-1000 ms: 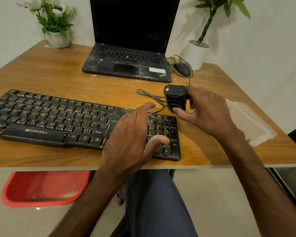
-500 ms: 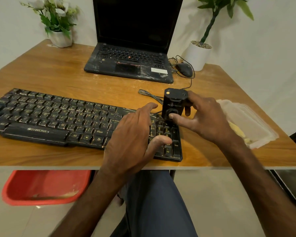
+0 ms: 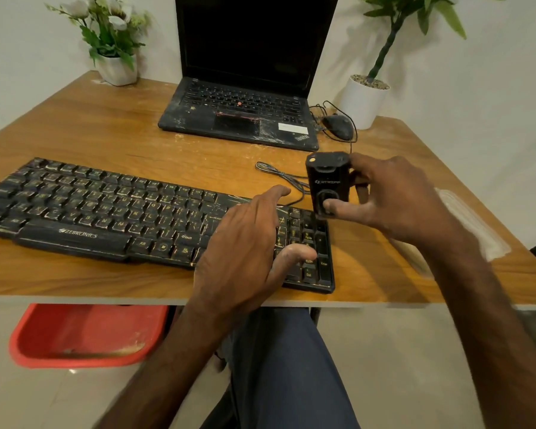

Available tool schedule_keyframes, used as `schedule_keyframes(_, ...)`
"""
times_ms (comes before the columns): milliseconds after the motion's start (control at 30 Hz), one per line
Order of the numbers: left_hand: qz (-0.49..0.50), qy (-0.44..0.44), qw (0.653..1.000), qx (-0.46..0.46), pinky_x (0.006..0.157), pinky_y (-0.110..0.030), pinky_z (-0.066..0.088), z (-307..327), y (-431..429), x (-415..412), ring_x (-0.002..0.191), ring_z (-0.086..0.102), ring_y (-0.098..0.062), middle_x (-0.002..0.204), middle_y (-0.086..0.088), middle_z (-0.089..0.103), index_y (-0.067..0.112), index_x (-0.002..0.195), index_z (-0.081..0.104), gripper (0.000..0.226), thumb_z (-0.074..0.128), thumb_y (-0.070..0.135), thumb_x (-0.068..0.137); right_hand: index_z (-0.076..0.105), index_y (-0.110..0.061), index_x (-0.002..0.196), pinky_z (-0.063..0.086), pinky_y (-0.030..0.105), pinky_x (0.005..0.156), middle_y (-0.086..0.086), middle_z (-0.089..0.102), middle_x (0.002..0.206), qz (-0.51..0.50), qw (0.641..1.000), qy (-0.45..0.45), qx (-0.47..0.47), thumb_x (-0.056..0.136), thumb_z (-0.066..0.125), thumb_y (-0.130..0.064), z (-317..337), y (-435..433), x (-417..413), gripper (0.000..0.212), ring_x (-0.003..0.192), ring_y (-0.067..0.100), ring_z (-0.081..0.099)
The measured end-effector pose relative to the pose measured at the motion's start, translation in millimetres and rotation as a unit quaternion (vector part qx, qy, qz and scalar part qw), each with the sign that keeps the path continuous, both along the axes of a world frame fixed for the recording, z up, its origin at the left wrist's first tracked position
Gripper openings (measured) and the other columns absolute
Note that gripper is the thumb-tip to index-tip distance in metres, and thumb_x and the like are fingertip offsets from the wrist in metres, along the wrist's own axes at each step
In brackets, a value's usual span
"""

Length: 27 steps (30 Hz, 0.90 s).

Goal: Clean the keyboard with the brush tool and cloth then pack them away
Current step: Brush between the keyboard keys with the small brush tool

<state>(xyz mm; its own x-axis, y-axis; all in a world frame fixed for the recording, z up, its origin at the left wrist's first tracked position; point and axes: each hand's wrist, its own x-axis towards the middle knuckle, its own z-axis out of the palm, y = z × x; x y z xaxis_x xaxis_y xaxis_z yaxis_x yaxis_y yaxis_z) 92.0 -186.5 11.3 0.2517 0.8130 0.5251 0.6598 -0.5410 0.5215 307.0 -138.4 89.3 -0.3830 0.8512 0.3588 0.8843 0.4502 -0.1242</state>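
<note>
Table (image 3: 90, 134): smooth wood-grain top with a soft sheen and whitish scuffs. Keyboard (image 3: 106, 212): matt black plastic, key edges worn and dusty. Brush tool (image 3: 328, 181): black plastic, slightly glossy. Laptop (image 3: 198, 122): matt black casing, scratched. Box (image 3: 474, 224): translucent plastic. Basin (image 3: 87, 335): red plastic, glossy.

Black keyboard (image 3: 112, 209) (yellowish legends, perhaps); black brush tool (image 3: 328, 181); red tub (image 3: 84, 332).

laptop (image 3: 239, 116): open, screen's off
mouse (image 3: 338, 126): just right of laptop
flower pot (image 3: 118, 69): left of laptop
leafy plant (image 3: 364, 100): right of laptop
</note>
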Motion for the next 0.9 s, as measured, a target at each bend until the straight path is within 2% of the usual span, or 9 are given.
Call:
schedule_keyframes(100, -0.003, 0.0, 1.0, 0.004, 0.084, -0.032, 0.041, -1, 0, 0, 0.094, 0.046, -0.005, 0.111, -0.005, 0.061, 0.006, 0.146, 0.04, 0.1, 0.007, 0.081, 0.089, 0.059, -0.018, 0.131, 0.05, 0.024, 0.074, -0.01, 0.069, 0.109, 0.064, 0.988, 0.137, -0.025, 0.081, 0.074, -0.046, -10, 4, -11, 0.059, 0.081, -0.008, 0.056)
schedule_keyframes(167, -0.002, -0.003, 1.0, 0.008, 0.083, -0.03, 0.04, -1, 0, 0, 0.093, 0.045, -0.003, 0.109, -0.004, 0.061, 0.006, 0.146, 0.038, 0.098, 0.007, 0.08, 0.09, 0.059, -0.017, 0.131, 0.046, 0.016, 0.073, -0.012, 0.069, 0.109, 0.087, 0.983, 0.159, -0.038, 0.081, 0.071, -0.048, -23, 8, -15, 0.06, 0.082, -0.011, 0.057)
schedule_keyframes(300, 0.004, -0.004, 1.0, 0.014, 0.082, -0.029, 0.039, -2, 0, 0, 0.09, 0.046, -0.004, 0.105, -0.001, 0.059, 0.007, 0.147, 0.037, 0.098, 0.006, 0.08, 0.089, 0.059, -0.012, 0.13, 0.04, 0.02, 0.061, -0.004, 0.069, 0.097, 0.024, 0.995, 0.089, 0.043, 0.084, 0.074, -0.043, -33, 16, -9, 0.057, 0.071, 0.001, 0.054)
schedule_keyframes(433, 0.0, -0.004, 1.0, 0.01, 0.082, -0.029, 0.04, -2, 0, 0, 0.09, 0.048, -0.004, 0.105, 0.001, 0.057, 0.008, 0.148, 0.036, 0.099, 0.006, 0.081, 0.089, 0.059, -0.013, 0.13, 0.049, 0.022, 0.066, -0.006, 0.071, 0.102, 0.063, 0.976, 0.207, 0.032, 0.084, 0.073, -0.043, -33, 14, -5, 0.056, 0.071, 0.002, 0.059)
schedule_keyframes(500, -0.001, -0.003, 1.0, 0.015, 0.083, -0.029, 0.039, -3, 1, 0, 0.091, 0.047, -0.004, 0.105, 0.002, 0.057, 0.008, 0.148, 0.035, 0.097, 0.007, 0.08, 0.09, 0.059, -0.013, 0.13, 0.051, 0.021, 0.068, -0.005, 0.071, 0.106, 0.089, 0.978, 0.186, 0.007, 0.084, 0.072, -0.044, -38, 11, -8, 0.058, 0.078, -0.001, 0.06)
schedule_keyframes(600, -0.002, -0.004, 1.0, 0.017, 0.082, -0.03, 0.04, -4, 1, 0, 0.09, 0.047, -0.004, 0.104, 0.003, 0.056, 0.008, 0.147, 0.036, 0.097, 0.008, 0.08, 0.09, 0.059, -0.013, 0.129, 0.054, 0.034, 0.065, -0.008, 0.068, 0.099, 0.037, 0.993, 0.107, 0.037, 0.084, 0.067, -0.05, -40, 11, -7, 0.059, 0.076, 0.007, 0.058)
schedule_keyframes(667, -0.003, -0.004, 1.0, 0.014, 0.082, -0.03, 0.041, -4, 1, 0, 0.089, 0.047, -0.005, 0.103, 0.003, 0.056, 0.008, 0.148, 0.036, 0.098, 0.007, 0.081, 0.089, 0.06, -0.013, 0.128, 0.054, 0.034, 0.064, -0.012, 0.065, 0.096, 0.013, 0.988, 0.141, 0.056, 0.085, 0.073, -0.041, -39, 13, -3, 0.053, 0.07, 0.009, 0.058)
schedule_keyframes(767, -0.002, -0.009, 1.0, 0.013, 0.082, -0.031, 0.041, -4, 2, 1, 0.09, 0.047, -0.005, 0.104, 0.001, 0.057, 0.007, 0.147, 0.037, 0.098, 0.008, 0.081, 0.09, 0.06, -0.013, 0.129, 0.051, 0.023, 0.062, -0.007, 0.07, 0.099, 0.072, 0.966, 0.246, -0.002, 0.084, 0.078, -0.032, -42, 9, -6, 0.052, 0.069, 0.011, 0.061)
schedule_keyframes(900, -0.003, -0.001, 1.0, 0.016, 0.083, -0.031, 0.041, -3, 1, 0, 0.092, 0.047, -0.005, 0.105, -0.001, 0.058, 0.006, 0.147, 0.037, 0.097, 0.008, 0.08, 0.09, 0.059, -0.017, 0.129, 0.054, 0.035, 0.063, -0.007, 0.07, 0.093, 0.001, 0.991, 0.129, 0.044, 0.085, 0.071, -0.046, -44, 10, -8, 0.055, 0.071, 0.009, 0.061)
